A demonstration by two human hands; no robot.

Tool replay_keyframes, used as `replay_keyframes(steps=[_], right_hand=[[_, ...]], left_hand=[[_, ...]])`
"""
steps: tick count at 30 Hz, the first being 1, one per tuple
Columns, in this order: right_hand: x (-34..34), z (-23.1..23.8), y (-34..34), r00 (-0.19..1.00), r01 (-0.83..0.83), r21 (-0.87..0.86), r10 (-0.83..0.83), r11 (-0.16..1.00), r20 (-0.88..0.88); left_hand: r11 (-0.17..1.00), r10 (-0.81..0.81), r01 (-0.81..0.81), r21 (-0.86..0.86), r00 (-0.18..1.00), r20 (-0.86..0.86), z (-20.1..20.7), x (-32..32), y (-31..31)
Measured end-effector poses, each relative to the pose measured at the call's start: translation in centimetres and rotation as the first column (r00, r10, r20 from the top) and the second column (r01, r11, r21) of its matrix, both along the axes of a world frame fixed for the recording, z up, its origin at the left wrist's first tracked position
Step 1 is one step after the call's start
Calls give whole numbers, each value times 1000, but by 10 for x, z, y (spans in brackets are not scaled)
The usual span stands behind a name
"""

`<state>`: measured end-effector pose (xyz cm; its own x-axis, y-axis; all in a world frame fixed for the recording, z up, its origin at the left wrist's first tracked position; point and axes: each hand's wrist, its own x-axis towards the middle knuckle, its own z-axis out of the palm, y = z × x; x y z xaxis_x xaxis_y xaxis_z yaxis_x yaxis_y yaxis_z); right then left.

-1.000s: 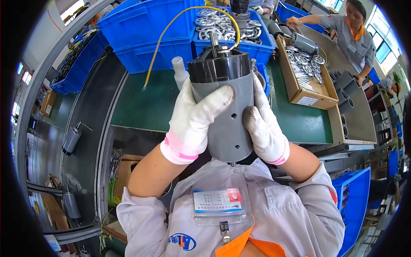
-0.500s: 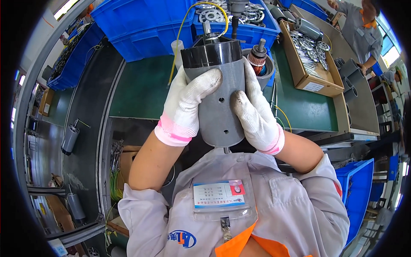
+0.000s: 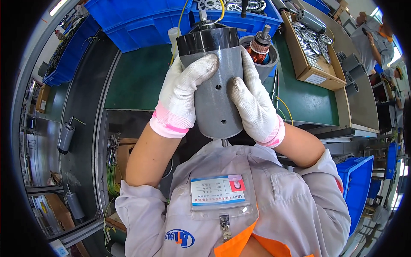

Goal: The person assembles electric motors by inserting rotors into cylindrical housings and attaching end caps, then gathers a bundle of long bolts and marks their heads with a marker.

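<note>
Between my two gloved hands I hold a grey cylindrical electric motor [image 3: 218,92] with a black end cap and two small holes down its side. My left hand [image 3: 184,83] grips its left side, thumb laid across the front. On the other side my right hand [image 3: 252,100] is wrapped round the housing, its thumb pressing near the upper hole. A shaft stub sticks out at the near end; a metal fitting and a yellow wire show at the far end. Behind my right fingers, a copper-wound armature [image 3: 260,49] stands in a grey housing [image 3: 269,64].
Blue bins [image 3: 137,30] line the back of the green worktable [image 3: 132,85]. A cardboard box [image 3: 314,64] of metal rings and rods lies at the right, with grey tubes [image 3: 352,64] beyond it. Another motor [image 3: 66,136] rests at the left. A co-worker [image 3: 372,40] stands far right.
The motor and both hands appear slightly higher and further left in the picture, and the grip looks the same. The co-worker at the far right has changed posture, arms now raised.
</note>
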<state>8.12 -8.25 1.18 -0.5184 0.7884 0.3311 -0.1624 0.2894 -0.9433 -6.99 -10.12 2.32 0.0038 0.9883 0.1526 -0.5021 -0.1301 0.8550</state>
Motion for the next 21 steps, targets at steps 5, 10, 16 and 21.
replay_keyframes(steps=[5,10,16,21], right_hand=[[-2,-6,2,999,-20,-54,19,998,-31],[-11,-12,4,994,99,-4,-99,995,-40],[-11,-3,7,990,58,21,-60,998,130],[-3,17,15,985,-143,277,110,950,132]], left_hand=[[999,-6,7,-32,999,35,-7,-4,1],[996,37,-31,-83,996,76,-11,-6,0],[1000,-9,12,-20,993,118,-19,-17,2],[992,-115,98,79,960,256,-16,-26,-10]])
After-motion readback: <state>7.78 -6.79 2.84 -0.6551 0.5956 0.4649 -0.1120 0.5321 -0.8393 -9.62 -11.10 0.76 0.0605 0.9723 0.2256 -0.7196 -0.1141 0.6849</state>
